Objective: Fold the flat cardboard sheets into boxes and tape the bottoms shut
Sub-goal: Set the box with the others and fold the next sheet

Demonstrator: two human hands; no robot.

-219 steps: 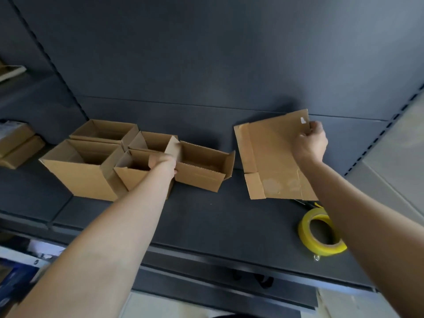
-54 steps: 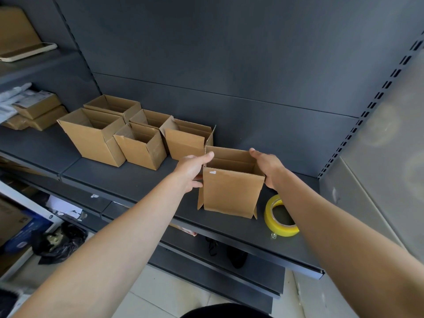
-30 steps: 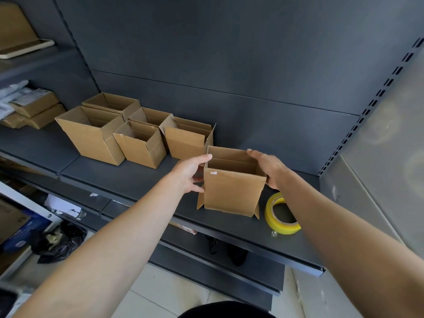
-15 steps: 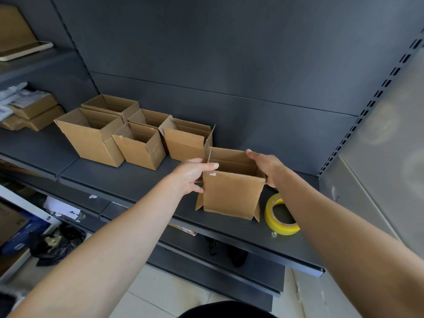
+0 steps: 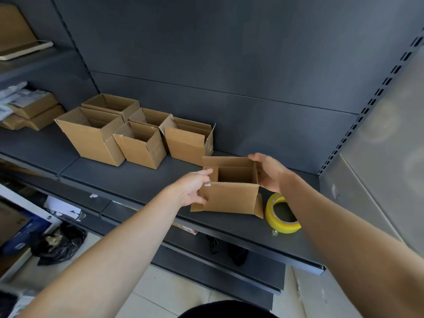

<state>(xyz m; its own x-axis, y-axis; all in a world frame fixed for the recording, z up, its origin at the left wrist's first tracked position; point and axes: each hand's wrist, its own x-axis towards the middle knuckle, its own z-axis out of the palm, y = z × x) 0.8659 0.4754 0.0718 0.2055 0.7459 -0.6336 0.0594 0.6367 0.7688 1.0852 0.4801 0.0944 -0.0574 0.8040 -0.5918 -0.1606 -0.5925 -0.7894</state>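
Note:
A small brown cardboard box (image 5: 229, 197) stands opened into a square tube on the dark shelf (image 5: 142, 180), top flaps up, bottom flaps splayed at its base. My left hand (image 5: 191, 188) grips its left side, thumb over the top edge. My right hand (image 5: 269, 174) is against the right wall, fingers spread around the back corner. A yellow tape roll (image 5: 282, 214) lies flat just right of the box, partly behind my right forearm.
Several finished open boxes (image 5: 91, 136) (image 5: 140, 145) (image 5: 188, 143) stand in a cluster at the back left of the shelf. Wrapped parcels (image 5: 32, 111) lie on the neighbouring shelf to the left. The shelf's front edge (image 5: 252, 239) runs just under the box; floor and clutter are below.
The flat sheet held by my right hand 7.3 s ago now stands as an opened box between both hands. Over the last second the box has squared up slightly and my right fingers have spread.

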